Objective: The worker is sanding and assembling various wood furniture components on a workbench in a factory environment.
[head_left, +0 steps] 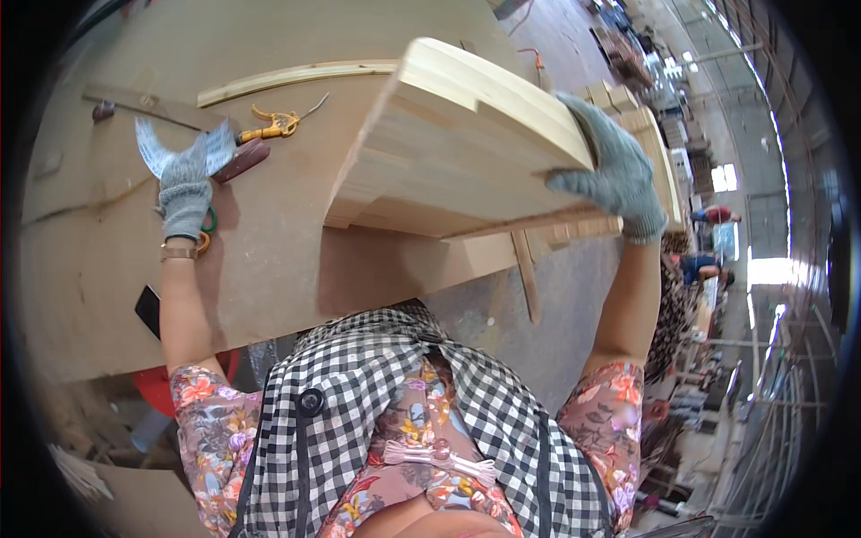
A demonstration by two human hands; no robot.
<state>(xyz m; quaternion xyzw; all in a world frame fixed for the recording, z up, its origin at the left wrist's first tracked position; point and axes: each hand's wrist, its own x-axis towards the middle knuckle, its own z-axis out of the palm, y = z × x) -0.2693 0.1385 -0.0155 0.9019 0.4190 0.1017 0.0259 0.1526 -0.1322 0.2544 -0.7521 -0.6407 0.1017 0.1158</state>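
A light wooden panel (448, 157), glued up from strips and with a curved edge, stands tilted over the table in front of me. My right hand (619, 166), in a grey knit glove, is closed on its right end, thumb against the near face and fingers behind the edge. Over at the left, my left hand (186, 184), also gloved, is closed on a curled sheet of sandpaper (154, 148) with a pale printed back. Beside these fingers lies a dark reddish block (244, 160). Just beyond it rests a yellow air blow gun (278, 123).
The brown tabletop (269, 202) carries a long wooden strip (296, 79) near its far side. Green and orange loops (207, 229) show by my left wrist, and a black flat object (148, 310) sits near the table edge. More wooden pieces (614, 97) stand behind my right hand; people are farther off.
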